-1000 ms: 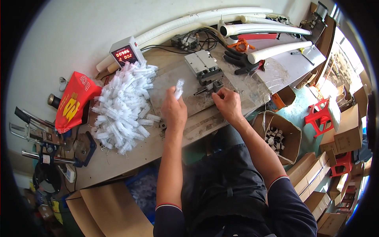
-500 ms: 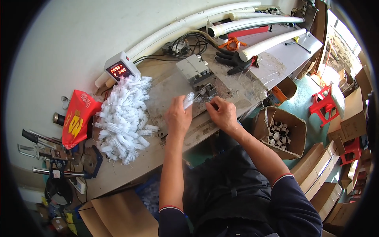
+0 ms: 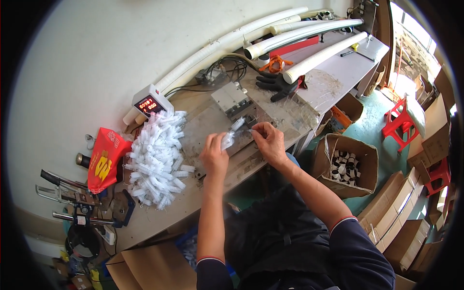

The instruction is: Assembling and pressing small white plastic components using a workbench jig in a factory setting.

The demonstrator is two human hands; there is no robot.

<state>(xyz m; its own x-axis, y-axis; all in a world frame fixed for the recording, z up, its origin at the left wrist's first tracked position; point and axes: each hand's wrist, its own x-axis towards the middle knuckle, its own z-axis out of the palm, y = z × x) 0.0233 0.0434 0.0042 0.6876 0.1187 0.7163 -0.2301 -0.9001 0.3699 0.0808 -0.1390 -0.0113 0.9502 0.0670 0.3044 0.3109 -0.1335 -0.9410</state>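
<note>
My left hand [image 3: 214, 153] is closed around a translucent white plastic piece [image 3: 227, 140] that sticks out past the fingertips. Just beyond it, a ribbed white coil-like piece [image 3: 237, 123] stands by the small metal fixture [image 3: 233, 101]; whether the two are joined I cannot tell. My right hand [image 3: 270, 143] pinches thumb and forefinger together at the fixture's near side. Whatever lies in that pinch is too small to make out. Left of my left hand is a big heap of ribbed white pieces [image 3: 157, 159].
A counter box with red digits [image 3: 151, 102] stands behind the heap, beside a red bag [image 3: 107, 159]. Long white tubes [image 3: 324, 58] and a black glove [image 3: 276, 83] lie farther back. At right, an open carton [image 3: 365, 183] holds black-and-white short pieces. A clamp-like metal tool [image 3: 79, 208] is far left.
My left hand has come slightly nearer and lower with the white piece. A ribbed piece now shows beyond it by the fixture. My right hand keeps its pinch; the whole view has shifted a little.
</note>
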